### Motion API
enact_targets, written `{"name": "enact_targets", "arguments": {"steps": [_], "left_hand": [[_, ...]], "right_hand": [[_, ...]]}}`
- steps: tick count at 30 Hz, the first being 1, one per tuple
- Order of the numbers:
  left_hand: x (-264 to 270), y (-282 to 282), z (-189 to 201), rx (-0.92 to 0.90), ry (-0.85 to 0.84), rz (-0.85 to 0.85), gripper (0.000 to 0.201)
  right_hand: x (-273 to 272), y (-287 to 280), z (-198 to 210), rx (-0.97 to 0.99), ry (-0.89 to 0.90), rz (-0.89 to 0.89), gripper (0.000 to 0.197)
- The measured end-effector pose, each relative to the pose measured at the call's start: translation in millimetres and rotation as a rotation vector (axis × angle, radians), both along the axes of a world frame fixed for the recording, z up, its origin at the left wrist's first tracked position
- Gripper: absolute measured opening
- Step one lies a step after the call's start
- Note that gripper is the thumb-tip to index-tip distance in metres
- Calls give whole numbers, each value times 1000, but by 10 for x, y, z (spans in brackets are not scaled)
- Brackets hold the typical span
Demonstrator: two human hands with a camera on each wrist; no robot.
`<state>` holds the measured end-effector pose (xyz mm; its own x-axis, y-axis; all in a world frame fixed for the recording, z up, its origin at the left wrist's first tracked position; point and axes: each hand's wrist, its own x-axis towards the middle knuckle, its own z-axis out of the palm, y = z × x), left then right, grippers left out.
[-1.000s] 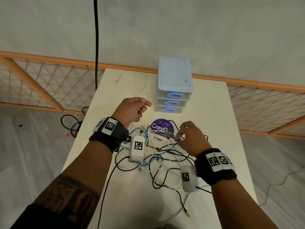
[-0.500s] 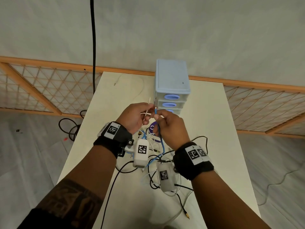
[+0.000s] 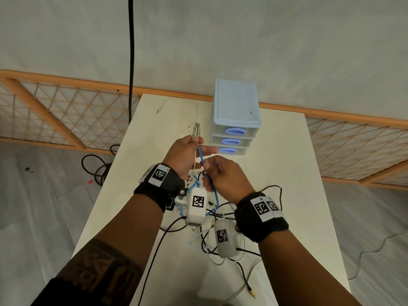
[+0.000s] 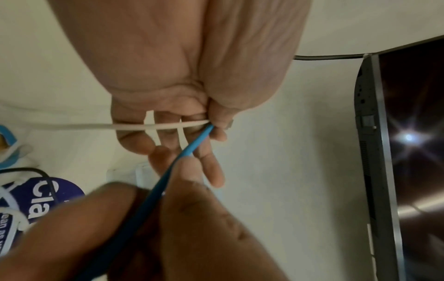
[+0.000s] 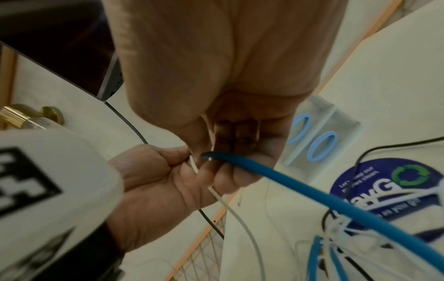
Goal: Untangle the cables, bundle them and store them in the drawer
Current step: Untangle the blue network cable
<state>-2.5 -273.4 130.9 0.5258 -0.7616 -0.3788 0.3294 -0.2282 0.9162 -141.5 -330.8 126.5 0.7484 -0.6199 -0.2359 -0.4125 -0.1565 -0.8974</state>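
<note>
Two hands up over the table (image 3: 276, 173), close together. Left hand (image 3: 184, 154) pinches blue cable (image 3: 200, 156) + white cable (image 4: 134, 126) btwn thumb & fingers, plug end (image 3: 196, 129) sticking up. Right hand (image 3: 225, 176) fingers curled round the blue cable just below. Tangle (image 3: 212, 219) lies on table under wrists; drawer unit (image 3: 236, 115) behind, drawers shut.

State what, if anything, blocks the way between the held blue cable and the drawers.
No object stands between the blue cable and the drawer unit, but all three drawers look closed, and the cable's lower part still runs into the tangle on the table.
</note>
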Motion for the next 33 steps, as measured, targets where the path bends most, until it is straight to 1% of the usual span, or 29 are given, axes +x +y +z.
{"name": "enact_targets", "arguments": {"steps": [2, 4, 6, 7, 9, 11, 13, 15, 18, 19, 21, 23, 25, 27, 28, 31, 32, 33], "left_hand": [[3, -13, 8, -14, 42, 70, 28], [28, -32, 16, -51, 50, 135, 29], [81, -52, 41, -113, 81, 199, 28], [110, -59, 60, -147, 117, 220, 27], [163, -55, 82, -181, 177, 216, 26], [187, -32, 100, -172, 175, 147, 26], [178, -11, 120, -130, 108, 63, 30], [142, 17, 134, -86, 18, -14, 36], [57, 77, 114, -67, -63, -112, 48], [38, 93, 100, -55, -125, -144, 53], [9, 120, 102, 5, -340, -236, 61], [9, 118, 81, 64, -531, -286, 61], [25, 103, 54, 87, -578, -248, 52], [9, 78, 60, 100, -588, -196, 46], [14, 57, 70, 99, -578, -139, 46], [109, 2, 122, 82, -465, 88, 50], [152, 1, 127, 84, -456, 118, 50], [184, 5, 123, 86, -458, 107, 50]], "right_hand": [[-55, 23, -7, 90, 1, 2, 16], [-107, 46, -20, 179, 5, 1, 19], [-166, 62, -68, 200, 28, 51, 19], [-201, 68, -98, 192, 46, 91, 23], [-254, 74, -139, 208, 64, 127, 39], [-269, 55, -128, 288, 43, 70, 43], [-257, 12, -105, 402, -44, -46, 41], [-225, -40, -73, 510, -199, -166, 41], [-153, -100, 14, 633, -382, -252, 39], [-126, -103, 42, 648, -410, -255, 38], [-84, -93, 67, 650, -430, -254, 38], [-71, -84, 47, 658, -444, -270, 39], [-78, -82, 17, 674, -452, -271, 38], [-81, -78, 12, 648, -424, -227, 34], [-82, -69, 21, 630, -411, -198, 31], [-105, -30, 60, 578, -388, -99, 26], [-113, -16, 72, 547, -358, -68, 25], [-114, -7, 78, 511, -316, -50, 26]]}}
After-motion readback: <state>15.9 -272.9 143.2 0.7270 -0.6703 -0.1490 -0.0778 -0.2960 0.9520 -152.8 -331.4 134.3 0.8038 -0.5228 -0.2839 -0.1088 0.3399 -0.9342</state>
